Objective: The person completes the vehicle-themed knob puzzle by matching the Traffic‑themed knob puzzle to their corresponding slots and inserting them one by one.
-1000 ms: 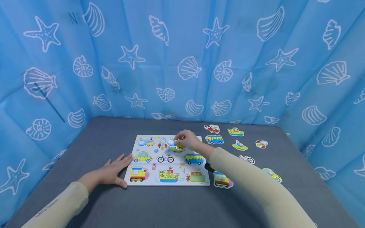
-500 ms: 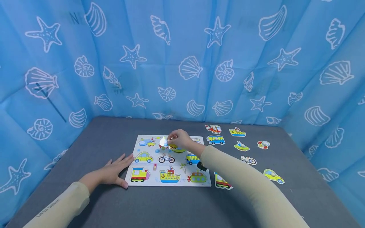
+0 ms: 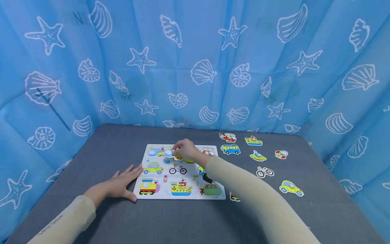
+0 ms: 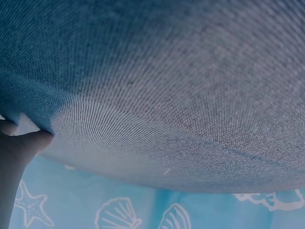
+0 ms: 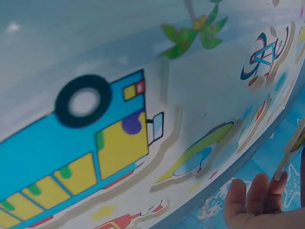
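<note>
My right hand [image 3: 185,148] pinches a blue-and-yellow airplane puzzle piece [image 3: 168,154] by its knob, close over the top row of a white vehicle puzzle board [image 3: 196,194]. The piece overlaps the rocket picture, just right of the board's airplane picture [image 3: 156,152]. In the right wrist view, curled fingers [image 5: 257,195] show at the lower right with an edge of the piece [image 5: 294,143]. My left hand [image 3: 122,183] lies with fingers spread at the board's left edge. The left wrist view catches only its fingertips [image 4: 35,143] and the grey cloth.
Right of the board lie loose pieces: a helicopter [image 3: 228,137], ship [image 3: 253,141], bus [image 3: 230,149], flying saucer [image 3: 258,156], bicycle [image 3: 265,172], car [image 3: 291,188] and small red-and-yellow piece [image 3: 281,155]. My right sleeve partly hides a train piece [image 3: 234,197]. A blue curtain [image 3: 207,101] stands behind.
My right hand has moved left across the board's top row with the airplane piece, from the flying saucer picture toward the airplane picture. My left hand stays at the board's edge.
</note>
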The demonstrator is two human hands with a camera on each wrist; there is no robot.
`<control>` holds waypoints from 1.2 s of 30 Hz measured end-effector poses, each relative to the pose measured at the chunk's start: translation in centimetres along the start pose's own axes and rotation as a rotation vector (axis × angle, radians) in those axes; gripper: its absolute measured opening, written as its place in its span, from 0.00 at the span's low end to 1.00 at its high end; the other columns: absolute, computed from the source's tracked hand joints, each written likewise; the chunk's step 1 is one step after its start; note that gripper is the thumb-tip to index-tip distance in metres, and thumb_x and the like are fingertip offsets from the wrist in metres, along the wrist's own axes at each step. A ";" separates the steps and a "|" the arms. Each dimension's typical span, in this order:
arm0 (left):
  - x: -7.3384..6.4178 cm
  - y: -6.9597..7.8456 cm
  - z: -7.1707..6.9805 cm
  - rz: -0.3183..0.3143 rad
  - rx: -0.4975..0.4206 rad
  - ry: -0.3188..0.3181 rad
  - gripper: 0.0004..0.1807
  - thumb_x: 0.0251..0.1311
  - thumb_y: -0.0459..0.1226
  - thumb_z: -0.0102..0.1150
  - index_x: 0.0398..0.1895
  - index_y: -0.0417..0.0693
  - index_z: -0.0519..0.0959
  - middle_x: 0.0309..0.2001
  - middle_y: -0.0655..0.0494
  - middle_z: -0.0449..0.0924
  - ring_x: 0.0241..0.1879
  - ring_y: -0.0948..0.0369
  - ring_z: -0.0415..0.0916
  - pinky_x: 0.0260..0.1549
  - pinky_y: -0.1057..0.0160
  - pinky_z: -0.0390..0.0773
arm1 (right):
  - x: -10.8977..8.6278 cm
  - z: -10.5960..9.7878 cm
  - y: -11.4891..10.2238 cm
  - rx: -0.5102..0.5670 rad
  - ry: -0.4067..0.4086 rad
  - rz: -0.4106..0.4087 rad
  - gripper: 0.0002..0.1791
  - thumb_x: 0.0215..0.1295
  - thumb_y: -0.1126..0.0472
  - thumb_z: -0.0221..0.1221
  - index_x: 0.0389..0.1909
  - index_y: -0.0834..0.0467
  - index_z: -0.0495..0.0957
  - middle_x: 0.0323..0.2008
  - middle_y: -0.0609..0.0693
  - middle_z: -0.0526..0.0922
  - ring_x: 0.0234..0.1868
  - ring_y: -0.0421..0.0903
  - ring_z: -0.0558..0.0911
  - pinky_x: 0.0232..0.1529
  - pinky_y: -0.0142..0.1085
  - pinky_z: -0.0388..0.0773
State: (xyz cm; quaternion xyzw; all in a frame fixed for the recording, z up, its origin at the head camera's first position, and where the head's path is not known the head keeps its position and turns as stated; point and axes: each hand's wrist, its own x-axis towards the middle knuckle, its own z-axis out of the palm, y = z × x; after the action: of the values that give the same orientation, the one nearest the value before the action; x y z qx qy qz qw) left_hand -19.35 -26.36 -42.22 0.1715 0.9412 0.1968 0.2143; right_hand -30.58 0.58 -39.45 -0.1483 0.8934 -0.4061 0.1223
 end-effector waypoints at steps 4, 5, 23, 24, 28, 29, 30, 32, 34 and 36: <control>0.1 -0.3 0.1 0.002 0.008 0.010 0.64 0.42 0.58 0.73 0.77 0.41 0.48 0.77 0.41 0.41 0.73 0.37 0.33 0.59 0.24 0.34 | 0.3 0.4 -0.4 0.013 0.005 0.018 0.05 0.64 0.60 0.64 0.36 0.56 0.86 0.46 0.51 0.76 0.47 0.49 0.73 0.47 0.44 0.71; 0.1 -0.4 0.2 0.003 0.010 0.011 0.64 0.41 0.59 0.73 0.77 0.41 0.48 0.77 0.41 0.41 0.73 0.37 0.34 0.59 0.24 0.34 | 0.3 0.5 -0.5 0.014 0.006 0.022 0.05 0.64 0.60 0.64 0.36 0.56 0.86 0.46 0.51 0.75 0.47 0.49 0.73 0.48 0.44 0.71; 0.1 -0.6 0.5 0.005 0.010 0.016 0.64 0.42 0.61 0.72 0.77 0.42 0.48 0.77 0.43 0.42 0.74 0.38 0.34 0.59 0.24 0.34 | 1.9 2.2 -2.2 0.021 0.038 0.056 0.07 0.65 0.57 0.64 0.40 0.53 0.87 0.52 0.50 0.79 0.54 0.48 0.75 0.55 0.44 0.72; 0.1 -0.6 0.5 0.004 0.011 0.016 0.64 0.42 0.61 0.72 0.77 0.42 0.48 0.77 0.43 0.42 0.74 0.38 0.34 0.59 0.25 0.34 | 1.9 2.3 -2.2 0.021 0.038 0.058 0.07 0.65 0.57 0.64 0.40 0.53 0.87 0.52 0.50 0.79 0.54 0.49 0.75 0.55 0.44 0.72; 0.1 -0.5 0.4 -0.003 0.007 0.016 0.64 0.42 0.60 0.72 0.77 0.43 0.48 0.77 0.44 0.42 0.74 0.38 0.34 0.60 0.25 0.34 | 2.3 2.7 -2.3 0.008 0.050 0.071 0.07 0.65 0.57 0.63 0.41 0.52 0.87 0.52 0.49 0.79 0.54 0.48 0.75 0.55 0.44 0.72; 0.1 -0.5 0.4 -0.004 0.006 0.015 0.64 0.42 0.60 0.72 0.77 0.43 0.48 0.77 0.44 0.42 0.74 0.38 0.34 0.60 0.25 0.34 | 2.4 2.9 -2.3 0.005 0.054 0.077 0.07 0.65 0.57 0.63 0.41 0.52 0.87 0.52 0.49 0.79 0.53 0.48 0.74 0.54 0.44 0.72; 0.0 -0.4 0.3 -0.005 0.004 0.013 0.64 0.42 0.60 0.72 0.77 0.43 0.48 0.77 0.44 0.42 0.74 0.38 0.33 0.60 0.25 0.34 | 2.5 3.0 -2.3 -0.002 0.058 0.083 0.07 0.65 0.56 0.63 0.41 0.51 0.87 0.51 0.49 0.79 0.53 0.48 0.74 0.54 0.43 0.72; 0.0 -0.3 0.2 -0.007 0.000 0.008 0.64 0.42 0.60 0.72 0.77 0.43 0.48 0.77 0.44 0.42 0.74 0.38 0.33 0.60 0.25 0.33 | 2.7 3.2 -2.3 -0.014 0.062 0.095 0.07 0.65 0.55 0.64 0.41 0.51 0.87 0.50 0.49 0.79 0.51 0.47 0.73 0.52 0.43 0.72; 0.0 -0.2 0.1 -0.004 0.000 0.006 0.64 0.42 0.60 0.72 0.77 0.43 0.48 0.77 0.43 0.42 0.74 0.38 0.33 0.59 0.25 0.33 | 3.0 3.5 -2.4 -0.025 0.064 0.102 0.08 0.65 0.55 0.64 0.41 0.50 0.87 0.50 0.49 0.79 0.50 0.47 0.73 0.50 0.42 0.72; 0.0 -0.2 0.0 0.003 -0.005 0.005 0.64 0.43 0.59 0.72 0.77 0.42 0.48 0.77 0.42 0.42 0.73 0.37 0.33 0.59 0.25 0.33 | 3.2 3.7 -2.4 -0.035 0.064 0.110 0.08 0.65 0.55 0.64 0.41 0.50 0.87 0.50 0.49 0.79 0.49 0.47 0.72 0.48 0.41 0.73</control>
State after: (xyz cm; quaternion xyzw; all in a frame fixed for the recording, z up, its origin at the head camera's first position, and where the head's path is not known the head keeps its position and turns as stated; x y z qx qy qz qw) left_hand -19.36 -26.54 -42.35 0.1719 0.9410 0.2001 0.2121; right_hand -31.88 -4.62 -40.26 -0.0883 0.9106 -0.3876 0.1133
